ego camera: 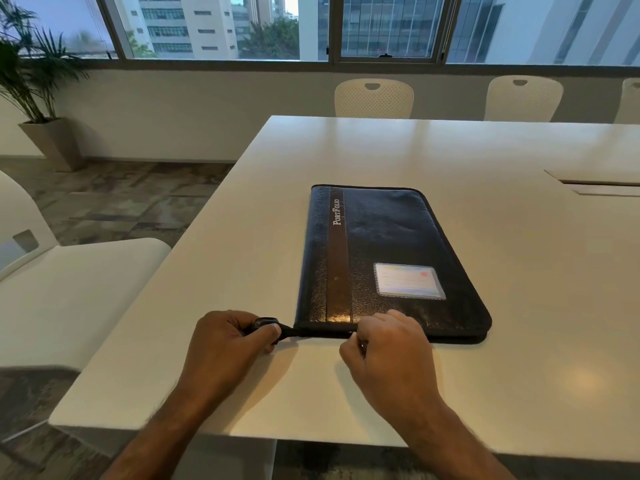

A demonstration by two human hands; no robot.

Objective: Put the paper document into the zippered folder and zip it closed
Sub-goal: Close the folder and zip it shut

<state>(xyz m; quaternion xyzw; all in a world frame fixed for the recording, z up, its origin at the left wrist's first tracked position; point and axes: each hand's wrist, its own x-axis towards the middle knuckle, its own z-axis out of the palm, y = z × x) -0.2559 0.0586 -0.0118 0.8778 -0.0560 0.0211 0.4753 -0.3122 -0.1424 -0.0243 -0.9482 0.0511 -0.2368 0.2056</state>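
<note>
My forearms run off the bottom edge, so I see them only from mid-arm up. My left hand (228, 337) is curled, thumb and fingers pinching a black strap (282, 331) that sticks out from the near left corner of the folder (381, 258); the strap's end is buried in my grip. My right hand (384, 344) is curled against the folder's near edge, and its fingertips pinch something small there that I cannot make out, since my knuckles cover it. No paper shows; the folder lies flat and closed on the white table (485, 393), cover up, with "PortFolio" on a brown stripe (337, 258) and a clear card pocket (409, 280). How far the zip has run I cannot tell. Beyond the table stand white chairs (374, 98), cut by its far edge, and windows (214, 26).
</note>
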